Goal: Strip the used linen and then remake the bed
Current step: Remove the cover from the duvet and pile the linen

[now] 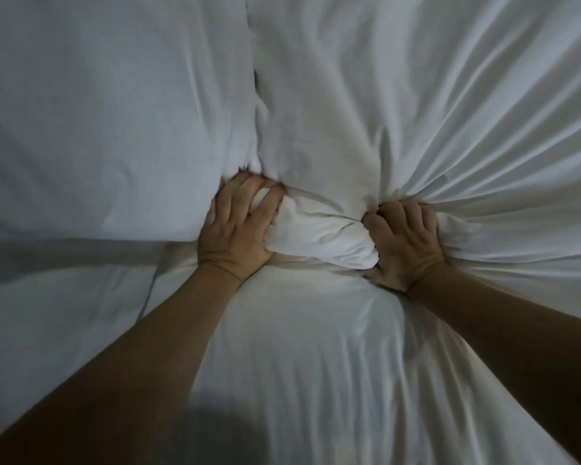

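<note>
With both fists buried in white cloth, we judge the stripping step to be in hand: the linen is being gathered, not smoothed.

Hand state. Our left hand (237, 226) sits just left of frame centre, its fingers curled over the 9 o'clock end of a bunched roll of sheet (319, 234). Our right hand (405, 241) is clenched tight on the 3 o'clock end of the same roll. The two hands are apart, with the roll spanning the gap between them.

Location of the linen. The gathered roll lies at frame centre. From the right fist, taut pleats (503, 169) fan out toward 1 through 3 o'clock, which indicates the cloth there is under pull. A pillow (98, 122) occupies the 10 o'clock region, and a second one (316, 105) lies at 12 o'clock, touching the first along a vertical seam. Slack bedding (316, 364) fills the 6 o'clock area beneath our forearms.

Next move. We judge that the bundle must be drawn toward 6 o'clock, both grips kept firm. Whether the far edges are tucked in cannot be told, since they lie out of frame.
</note>
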A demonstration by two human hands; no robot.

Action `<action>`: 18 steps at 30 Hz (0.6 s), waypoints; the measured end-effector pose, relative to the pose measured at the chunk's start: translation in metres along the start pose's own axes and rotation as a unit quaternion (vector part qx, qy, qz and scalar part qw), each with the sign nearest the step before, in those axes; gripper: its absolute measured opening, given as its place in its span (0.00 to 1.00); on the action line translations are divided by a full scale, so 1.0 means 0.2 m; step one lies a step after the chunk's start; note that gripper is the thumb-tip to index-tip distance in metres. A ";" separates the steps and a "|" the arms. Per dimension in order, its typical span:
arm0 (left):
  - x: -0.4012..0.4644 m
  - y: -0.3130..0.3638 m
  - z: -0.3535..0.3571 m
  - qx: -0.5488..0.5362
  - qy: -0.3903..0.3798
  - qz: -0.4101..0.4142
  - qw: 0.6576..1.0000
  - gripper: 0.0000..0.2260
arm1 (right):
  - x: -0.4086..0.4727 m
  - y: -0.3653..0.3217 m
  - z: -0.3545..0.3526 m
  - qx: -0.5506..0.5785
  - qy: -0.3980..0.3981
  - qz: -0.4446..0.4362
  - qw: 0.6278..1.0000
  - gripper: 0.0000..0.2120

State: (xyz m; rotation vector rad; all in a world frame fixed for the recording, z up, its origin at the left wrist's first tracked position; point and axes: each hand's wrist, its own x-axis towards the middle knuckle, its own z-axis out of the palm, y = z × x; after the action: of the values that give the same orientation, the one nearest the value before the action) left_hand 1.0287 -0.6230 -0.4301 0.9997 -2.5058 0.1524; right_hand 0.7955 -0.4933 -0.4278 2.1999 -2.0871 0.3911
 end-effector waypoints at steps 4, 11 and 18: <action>-0.01 -0.01 -0.03 0.041 -0.013 -0.017 0.999 0.19 | 0.01 -0.03 -0.04 -0.024 0.009 0.006 1.000 0.22; 0.44 0.18 -0.96 0.080 -0.363 -0.036 0.928 0.07 | 0.11 -0.26 -0.75 0.026 -0.188 0.183 0.965 0.13; 0.51 0.60 -2.24 0.043 -0.377 -0.020 0.925 0.23 | -0.14 -0.49 -2.09 0.111 -0.220 0.279 0.928 0.28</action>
State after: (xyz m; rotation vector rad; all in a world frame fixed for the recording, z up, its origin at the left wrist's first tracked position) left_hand 1.0412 -0.4842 0.0244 1.3361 -3.1775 -0.1768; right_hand 0.8381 -0.3623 -0.0214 1.8821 -3.0631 0.1768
